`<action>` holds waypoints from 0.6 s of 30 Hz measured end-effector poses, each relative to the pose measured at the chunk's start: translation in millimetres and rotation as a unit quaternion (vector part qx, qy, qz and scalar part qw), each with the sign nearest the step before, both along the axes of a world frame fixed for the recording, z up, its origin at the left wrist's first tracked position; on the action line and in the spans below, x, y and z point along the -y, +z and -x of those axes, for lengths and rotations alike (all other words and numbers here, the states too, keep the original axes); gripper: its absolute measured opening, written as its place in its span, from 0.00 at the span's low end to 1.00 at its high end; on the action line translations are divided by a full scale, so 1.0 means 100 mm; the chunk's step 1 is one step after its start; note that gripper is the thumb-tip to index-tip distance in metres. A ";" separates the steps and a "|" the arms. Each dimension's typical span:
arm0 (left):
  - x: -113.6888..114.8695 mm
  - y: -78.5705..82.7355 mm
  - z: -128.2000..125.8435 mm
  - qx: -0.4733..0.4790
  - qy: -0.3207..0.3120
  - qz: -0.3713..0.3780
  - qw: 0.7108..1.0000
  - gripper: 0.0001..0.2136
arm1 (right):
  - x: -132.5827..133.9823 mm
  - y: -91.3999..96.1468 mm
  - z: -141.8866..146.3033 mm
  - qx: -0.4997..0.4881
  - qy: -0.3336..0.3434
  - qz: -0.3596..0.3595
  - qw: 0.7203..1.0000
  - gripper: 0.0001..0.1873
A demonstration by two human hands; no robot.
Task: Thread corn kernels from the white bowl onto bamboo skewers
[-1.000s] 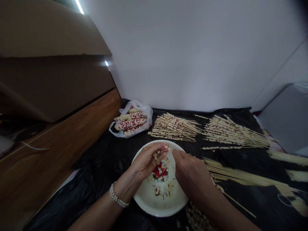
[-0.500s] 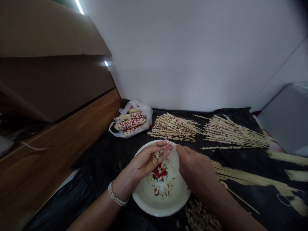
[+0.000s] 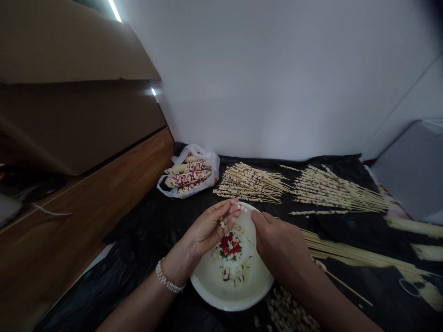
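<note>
Above a white bowl [image 3: 238, 300], my left hand [image 3: 211, 227] is cupped, with its fingertips pinched together. Pale corn kernels [image 3: 222, 224] lie in its palm and at its fingers. My right hand [image 3: 282, 242] is closed around a thin skewer [image 3: 244, 209], whose tip with a few kernels on it points at my left fingertips. Most of that skewer is hidden by the right hand. Loose kernels with some dark red ones [image 3: 235, 273] rest in the bowl, around a red and green printed pattern [image 3: 230, 246] on its bottom.
A plastic bag [image 3: 213, 161] holds red-and-white corn cobs [image 3: 188, 179]. Two piles of kernel-threaded skewers [image 3: 247, 182] [image 3: 325, 189] lie by the wall. Bare sticks [image 3: 356, 253] are at right, loose kernels [image 3: 290, 311] by the bowl. Black plastic sheeting [image 3: 138, 263] lies beneath; cardboard [image 3: 79, 124] stands left.
My left hand has drawn slightly left from the skewer tip, and its fingers have curled in more. More of the skewer's kernels show between the hands. My right hand has barely moved.
</note>
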State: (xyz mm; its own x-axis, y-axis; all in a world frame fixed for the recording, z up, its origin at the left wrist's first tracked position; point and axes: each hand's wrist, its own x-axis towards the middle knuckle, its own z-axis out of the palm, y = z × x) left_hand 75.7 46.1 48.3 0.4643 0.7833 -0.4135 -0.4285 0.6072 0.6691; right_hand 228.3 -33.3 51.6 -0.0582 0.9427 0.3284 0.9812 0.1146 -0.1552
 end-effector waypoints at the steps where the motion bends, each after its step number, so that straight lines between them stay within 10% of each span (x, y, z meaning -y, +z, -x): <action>1: 0.00 0.00 0.00 -0.001 -0.002 0.002 1.000 0.09 | 0.00 0.00 0.00 -0.001 0.000 0.002 1.000 0.09; 18: -0.02 -0.02 0.01 0.035 0.036 0.040 0.998 0.11 | -0.01 -0.03 0.01 0.005 0.007 -0.011 1.000 0.10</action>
